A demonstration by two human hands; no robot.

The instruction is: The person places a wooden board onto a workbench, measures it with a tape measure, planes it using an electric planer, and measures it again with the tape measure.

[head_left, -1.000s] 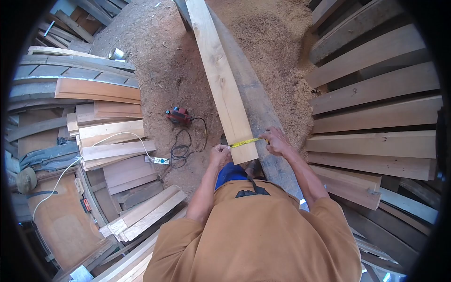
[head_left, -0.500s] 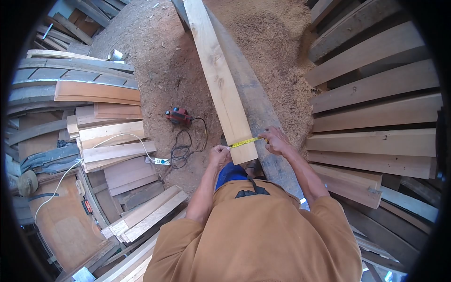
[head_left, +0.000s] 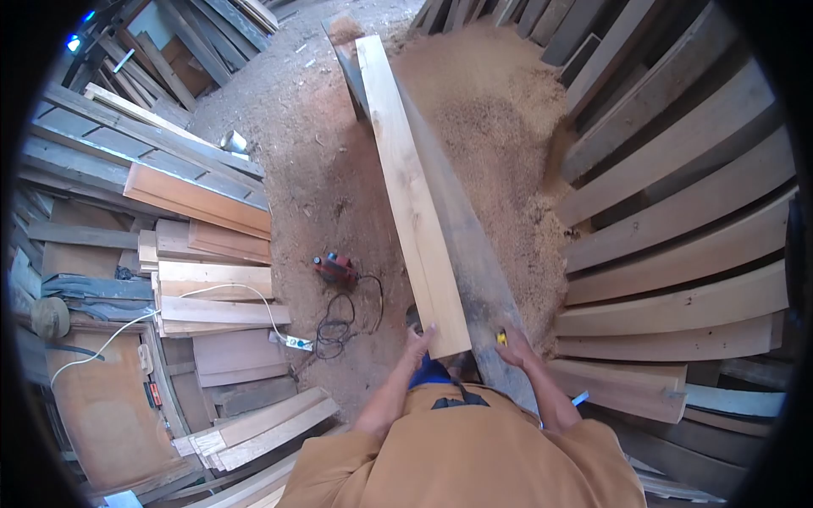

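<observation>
A long pale plank (head_left: pixel 412 195) lies lengthwise on a grey, worn bench board (head_left: pixel 461 245). At the plank's near left edge, my left hand (head_left: pixel 417 340) grips the wood, its thumb on the top face and the other fingers mostly hidden. My right hand (head_left: pixel 515 348) is to the right of the plank, over the bench board, closed round a small yellow tape measure (head_left: pixel 501 338). No yellow blade stretches across the plank.
A red power tool (head_left: pixel 336 270) with a dark cable sits on the dusty ground to the left, near a white power strip (head_left: pixel 298 343). Stacked boards (head_left: pixel 224 313) line the left side. Long planks (head_left: pixel 669 300) stand in a row on the right.
The yellow blade that spanned the plank is gone from it. My right hand has moved right, away from the plank, while my left hand has taken hold of its edge. The view has tilted up.
</observation>
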